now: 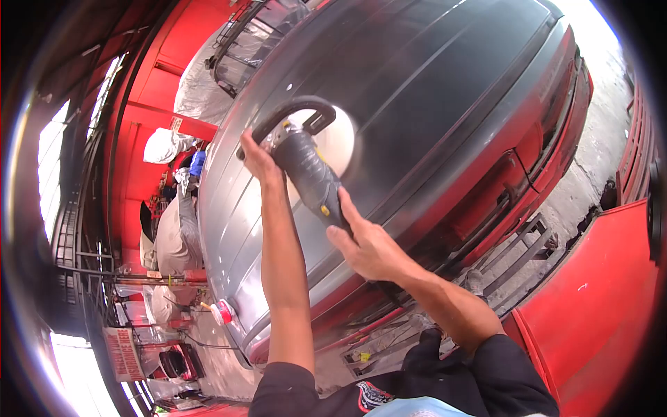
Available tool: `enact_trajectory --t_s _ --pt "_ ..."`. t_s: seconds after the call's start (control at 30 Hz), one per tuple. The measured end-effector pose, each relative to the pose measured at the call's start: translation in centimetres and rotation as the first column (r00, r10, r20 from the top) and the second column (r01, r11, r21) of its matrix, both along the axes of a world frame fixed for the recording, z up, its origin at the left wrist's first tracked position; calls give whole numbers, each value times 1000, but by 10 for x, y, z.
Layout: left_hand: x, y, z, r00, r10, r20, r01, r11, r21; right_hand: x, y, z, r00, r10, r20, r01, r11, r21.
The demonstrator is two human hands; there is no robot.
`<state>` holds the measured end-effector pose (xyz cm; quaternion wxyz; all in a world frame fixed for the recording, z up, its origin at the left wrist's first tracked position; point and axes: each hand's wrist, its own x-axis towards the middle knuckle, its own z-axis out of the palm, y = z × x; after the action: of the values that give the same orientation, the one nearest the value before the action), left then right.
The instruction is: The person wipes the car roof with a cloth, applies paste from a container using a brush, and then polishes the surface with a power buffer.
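Both arms reach forward. Left arm point(285, 278) nearly straight, running up the view; left hand point(260, 160) farther out, closed in a grip. Right arm point(448, 304) slants inward; right hand point(374, 251) lower, gripping, thumb apart from forefinger.

Beyond the left edge of the vehicle roof point(445, 83) stands a red wall point(147, 89), with glaring window openings point(53, 156) farther out. Past the right edge, pale concrete floor point(590, 149) lies in strong daylight. A lettered sign point(124, 354) shows beyond the lower-left corner.
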<state>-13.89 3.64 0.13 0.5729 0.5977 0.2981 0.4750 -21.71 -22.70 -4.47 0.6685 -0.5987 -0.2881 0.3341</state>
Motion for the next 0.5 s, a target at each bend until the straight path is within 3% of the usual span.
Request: enact_trajectory --t_s 0.1,0.23,0.37,0.4,0.43,0.5 --pt "44 -18 -6 995 -98 11 99 995 -24 26 -11 -9 989 -131 70 130 991 13" --pt "94 -42 -11 984 -170 58 174 981 -84 53 -42 7 990 -127 -61 122 990 -76" --pt "111 -73 -13 965 -263 -19 264 962 65 53 -61 5 975 -219 -40 211 966 -146" --pt "116 -61 -33 970 -222 -94 241 898 367 48 -57 -18 931 -332 152 346 935 -80" --pt "105 -100 -9 975 -223 -17 223 971 81 44 -66 -15 937 -309 163 326 941 -91" --pt "95 -125 -8 981 -195 13 194 978 82 34 -84 -2 953 -267 -143 244 957 -159"
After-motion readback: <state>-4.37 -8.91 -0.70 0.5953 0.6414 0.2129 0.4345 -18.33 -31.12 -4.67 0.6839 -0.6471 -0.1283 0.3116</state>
